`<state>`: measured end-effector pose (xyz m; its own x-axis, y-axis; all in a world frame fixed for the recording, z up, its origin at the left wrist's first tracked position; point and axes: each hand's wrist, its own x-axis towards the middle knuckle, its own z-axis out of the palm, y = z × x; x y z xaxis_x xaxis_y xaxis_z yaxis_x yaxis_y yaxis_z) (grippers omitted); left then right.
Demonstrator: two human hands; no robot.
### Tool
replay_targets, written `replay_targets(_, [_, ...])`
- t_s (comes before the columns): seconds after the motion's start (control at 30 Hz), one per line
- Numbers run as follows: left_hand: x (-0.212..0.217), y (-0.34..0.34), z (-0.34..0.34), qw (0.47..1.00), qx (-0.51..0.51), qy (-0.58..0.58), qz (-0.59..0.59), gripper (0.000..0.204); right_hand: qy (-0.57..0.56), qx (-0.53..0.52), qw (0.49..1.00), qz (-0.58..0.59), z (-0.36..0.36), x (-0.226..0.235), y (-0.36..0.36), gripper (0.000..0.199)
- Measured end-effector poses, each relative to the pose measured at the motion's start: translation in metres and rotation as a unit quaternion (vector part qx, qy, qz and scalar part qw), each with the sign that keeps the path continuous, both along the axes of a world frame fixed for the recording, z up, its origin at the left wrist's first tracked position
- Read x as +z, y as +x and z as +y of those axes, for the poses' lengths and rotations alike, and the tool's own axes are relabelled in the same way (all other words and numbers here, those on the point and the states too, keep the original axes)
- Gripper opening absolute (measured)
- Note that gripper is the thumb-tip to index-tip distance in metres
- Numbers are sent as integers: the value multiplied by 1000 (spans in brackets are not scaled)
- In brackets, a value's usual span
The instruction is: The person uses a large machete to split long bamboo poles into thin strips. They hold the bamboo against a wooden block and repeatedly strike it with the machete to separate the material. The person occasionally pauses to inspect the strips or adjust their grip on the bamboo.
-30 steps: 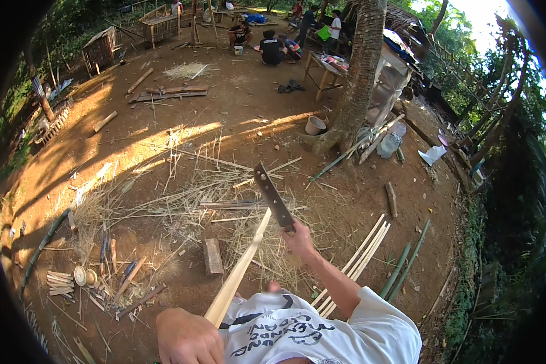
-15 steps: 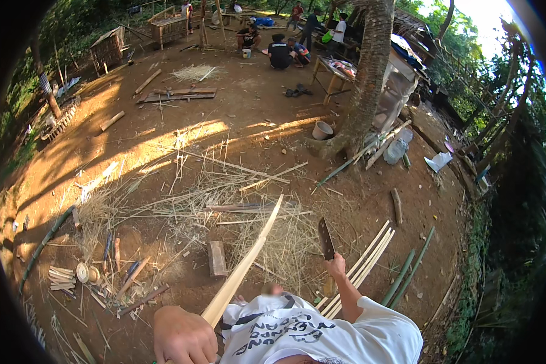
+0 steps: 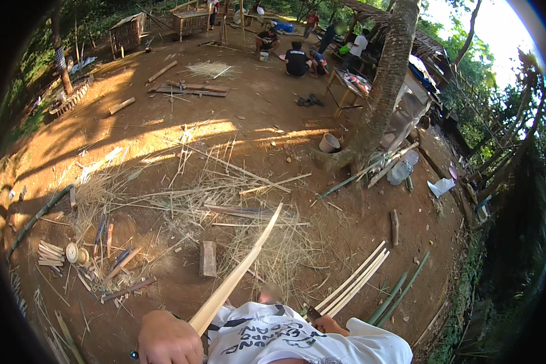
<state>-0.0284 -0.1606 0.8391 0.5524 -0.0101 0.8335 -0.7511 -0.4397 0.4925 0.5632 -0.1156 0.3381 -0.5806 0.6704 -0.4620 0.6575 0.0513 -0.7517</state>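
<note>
A long pale split bamboo strip (image 3: 241, 268) slants up and away from my left hand (image 3: 171, 338), its tip over the straw-like shavings. The fingers of that hand are closed around its near end. Low beside my white shirt, my right hand (image 3: 330, 325) grips a machete (image 3: 312, 313). Most of its dark blade is out of sight, turned down near the shirt's edge. Several pale bamboo strips (image 3: 359, 278) lie on the ground just past my right hand.
Green bamboo poles (image 3: 396, 297) lie to the right. A wooden block (image 3: 208, 259) and a pile of shavings (image 3: 273, 249) are ahead. Small wood pieces and a round spool (image 3: 73, 252) lie at left. Further off stand a tree trunk (image 3: 391, 79), a bucket (image 3: 329, 144) and several people.
My right hand has drawn the machete down and back toward my body from further out on the right. The bamboo strip in my left hand has shifted slightly left and down.
</note>
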Motion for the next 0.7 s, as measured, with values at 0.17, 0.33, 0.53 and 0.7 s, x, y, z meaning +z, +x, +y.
replay_targets(0.17, [-4, 1, 0, 1000, -6, -10, -11, 52, 4, 19, 999, 45, 11, 21, -25, 21])
replay_targets(0.33, [-3, 4, 3, 1000, -12, -7, -15, 54, -151, -119, 909, -370, 65, -2, -80, 27])
replay_targets(0.53, [-5, 4, 2, 1000, -6, -3, -13, 55, -112, -127, 936, -310, 96, 10, -117, 28])
replay_targets(0.7, [-6, 4, 0, 1000, -2, -3, -12, 54, -124, -84, 933, -326, 102, 28, -136, 26])
